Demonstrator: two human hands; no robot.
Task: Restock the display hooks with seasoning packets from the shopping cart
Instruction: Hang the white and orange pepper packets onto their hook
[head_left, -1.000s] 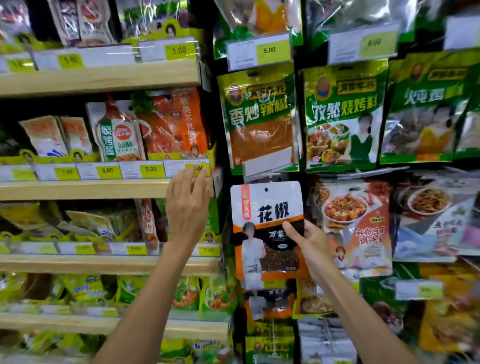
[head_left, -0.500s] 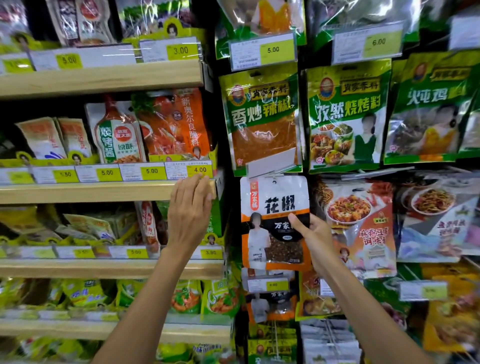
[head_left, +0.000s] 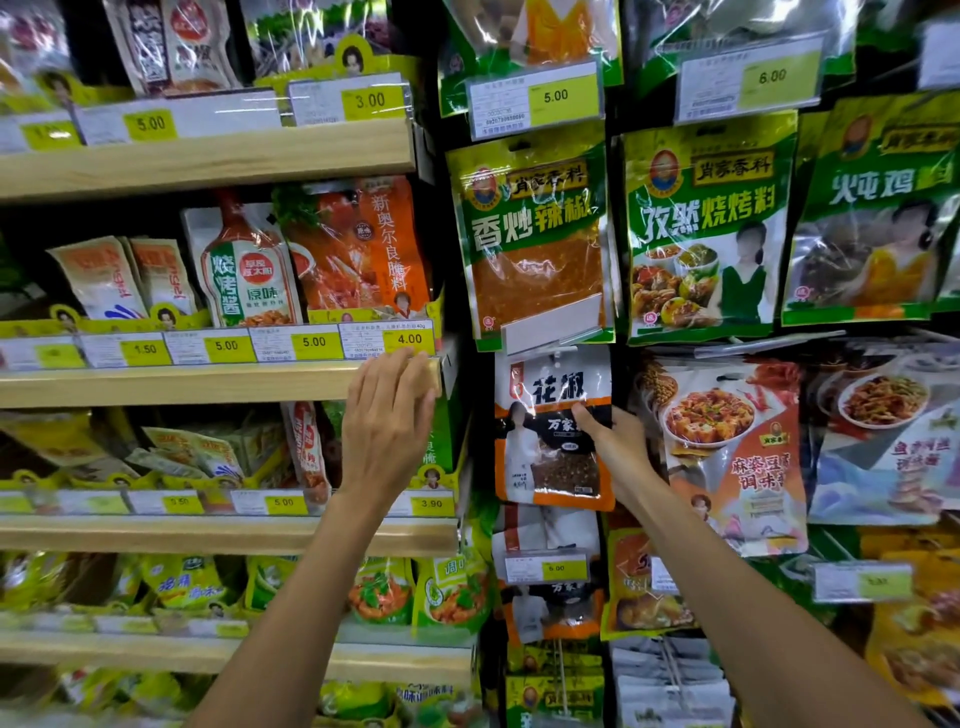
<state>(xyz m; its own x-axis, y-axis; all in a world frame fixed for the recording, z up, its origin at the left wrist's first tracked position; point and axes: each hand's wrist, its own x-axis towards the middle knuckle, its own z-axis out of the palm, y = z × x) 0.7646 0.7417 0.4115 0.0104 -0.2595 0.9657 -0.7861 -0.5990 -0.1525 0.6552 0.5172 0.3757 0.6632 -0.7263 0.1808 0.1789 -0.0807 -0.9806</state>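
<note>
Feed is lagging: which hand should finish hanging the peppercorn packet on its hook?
Right hand: its fingers pinch the peppercorn packet, whose top sits just under the clear label holder. The left hand rests on the wooden shelf edge, holding nothing.

Both of my arms are bare. My left forearm and my right forearm show uncovered skin from the bottom edge of the view up to the wrists. They are slim and smooth, narrowing toward the wrist. My left hand shows its back, with faint ridges of tendon and knuckle and long, slender fingers. My right hand shows mostly its thumb side — the thumb and the heel of the palm; its other fingers are hidden.
</note>
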